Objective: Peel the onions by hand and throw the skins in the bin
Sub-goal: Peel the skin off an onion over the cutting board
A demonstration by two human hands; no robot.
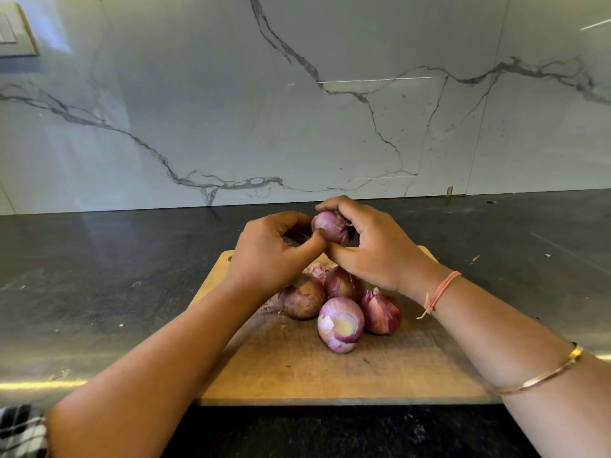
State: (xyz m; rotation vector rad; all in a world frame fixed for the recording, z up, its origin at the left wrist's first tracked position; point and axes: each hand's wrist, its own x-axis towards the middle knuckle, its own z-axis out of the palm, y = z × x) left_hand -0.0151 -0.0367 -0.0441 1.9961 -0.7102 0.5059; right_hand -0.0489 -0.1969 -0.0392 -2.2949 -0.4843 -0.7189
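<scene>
My right hand (367,246) grips a small red onion (332,226) above the far end of the wooden cutting board (330,375). My left hand (271,249) meets it from the left, its curled fingers and thumb pinching at the onion's side. Below the hands several red onions lie in a cluster on the board: a brownish one (301,300) at left, one (344,284) behind, one (380,314) at right, and a partly peeled one (340,323) in front with its pale cut end up. A scrap of loose skin (319,269) lies behind them. No bin is in view.
The board lies on a dark stone counter (99,276) against a white marble-patterned wall (297,110). Small skin flecks (476,258) dot the counter at right. A checked cloth (20,431) shows at the lower left corner.
</scene>
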